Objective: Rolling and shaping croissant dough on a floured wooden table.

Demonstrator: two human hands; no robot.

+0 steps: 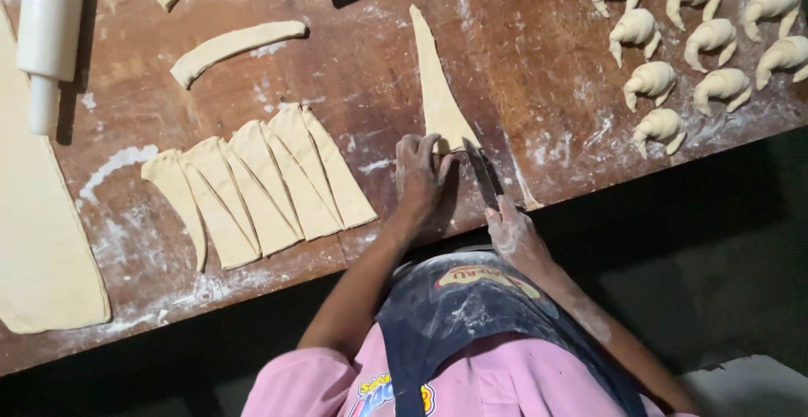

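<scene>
Table [539, 63] of floured brown wood fills the view, the biggest thing before me. At nine o'clock lies one wide sheet of dough [38, 240], running off the left edge. One white rolling pin [46, 30] rests at ten o'clock, partly over that sheet. Left of centre, at about eight o'clock from my hands, six cut triangles [261, 185] lie side by side, edges overlapping. Two loose strips [236, 45] of dough sit toward eleven o'clock. At two o'clock I count about eleven rolled crescents [652, 80] in rows, some cut off by the frame. One long triangle of dough [438, 89] points toward twelve o'clock, its wide end under my left hand [419, 177], whose fingers lie spread and flat, pressing that end down. My right hand [515, 236] has its fingers wrapped tight around the handle of one knife [482, 173], the dark blade lying just beside the triangle's wide end, at three o'clock from my left hand.
</scene>
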